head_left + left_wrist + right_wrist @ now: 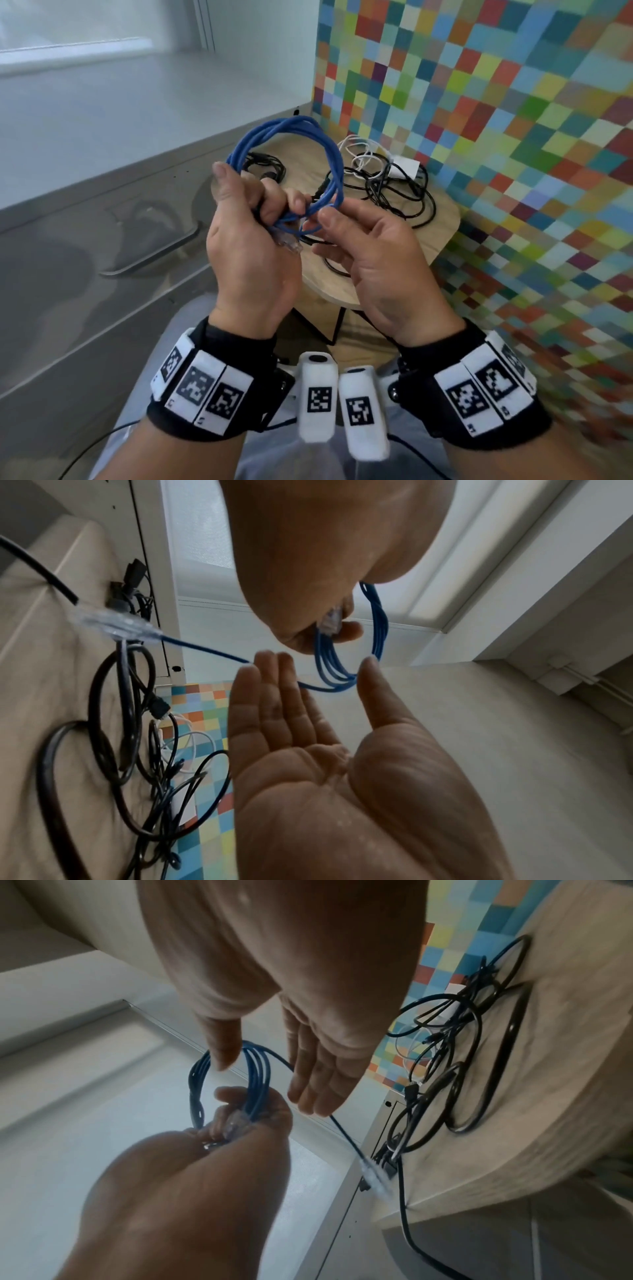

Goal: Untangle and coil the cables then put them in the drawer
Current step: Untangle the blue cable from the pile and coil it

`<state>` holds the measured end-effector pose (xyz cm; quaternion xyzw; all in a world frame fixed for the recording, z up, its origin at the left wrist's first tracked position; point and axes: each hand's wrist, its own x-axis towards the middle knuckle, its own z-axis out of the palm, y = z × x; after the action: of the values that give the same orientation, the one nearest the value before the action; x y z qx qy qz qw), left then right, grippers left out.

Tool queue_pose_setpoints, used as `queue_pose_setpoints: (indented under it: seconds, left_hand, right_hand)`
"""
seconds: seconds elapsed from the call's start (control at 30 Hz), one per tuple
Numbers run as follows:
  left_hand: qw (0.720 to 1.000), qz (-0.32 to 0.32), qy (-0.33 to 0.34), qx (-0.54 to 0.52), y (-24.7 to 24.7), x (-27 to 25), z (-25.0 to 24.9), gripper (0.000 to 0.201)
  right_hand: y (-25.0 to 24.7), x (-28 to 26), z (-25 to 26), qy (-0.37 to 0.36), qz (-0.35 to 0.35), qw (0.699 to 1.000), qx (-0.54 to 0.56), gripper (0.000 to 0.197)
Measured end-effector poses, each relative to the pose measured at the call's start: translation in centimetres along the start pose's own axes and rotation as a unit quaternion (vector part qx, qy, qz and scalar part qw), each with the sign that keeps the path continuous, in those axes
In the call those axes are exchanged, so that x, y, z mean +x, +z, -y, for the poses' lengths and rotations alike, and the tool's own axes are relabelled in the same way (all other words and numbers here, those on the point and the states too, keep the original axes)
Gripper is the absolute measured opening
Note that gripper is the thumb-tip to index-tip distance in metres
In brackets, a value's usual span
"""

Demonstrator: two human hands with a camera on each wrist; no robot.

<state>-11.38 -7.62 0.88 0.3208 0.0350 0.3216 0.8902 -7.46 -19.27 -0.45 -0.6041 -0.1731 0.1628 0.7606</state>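
From the head view, the left hand (246,240) is closed round one side of the blue cable (329,154), which stands up from the fist as a coil of several loops. A clear plug (291,245) sticks out below the curled fingers. The right hand (370,260) is just beside it, fingers loose and gripping nothing, its thumb tip against the lower loops. Behind them a tangle of black cables (394,192) and a white cable (363,154) lies on the small wooden surface (442,219). The grey drawer (102,240) is to the left, shut.

In the left wrist view, the left hand (325,547) comes in from the top, gripping the loops (378,623). The right hand (325,777) lies palm-up below, fingers straight. A single strand runs past its fingertips to a second clear plug (113,623), which hangs free.

In the right wrist view, the right hand (291,961) reaches down flat and relaxed over the coil (257,1069), which the left hand (188,1191) holds from below. The loose plug (375,1175) dangles by the surface edge (565,1069), near the black cables (462,1069).
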Motion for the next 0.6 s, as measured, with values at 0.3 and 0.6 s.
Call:
queue_pose_setpoints:
  seconds: [0.3, 0.6]
  left_hand:
    - [0.965, 0.064, -0.004, 0.253, -1.6, 0.6, 1.0, 0.048]
    - [0.833, 0.094, 0.111, 0.534, -2.5, 0.8, 1.0, 0.045]
  right_hand:
    - [-1.5, 1.2, 0.7, -0.056, -0.090, 0.992, -0.073, 0.013]
    - [-1.2, 1.1, -0.3, -0.034, -0.111, 0.992, 0.052, 0.018]
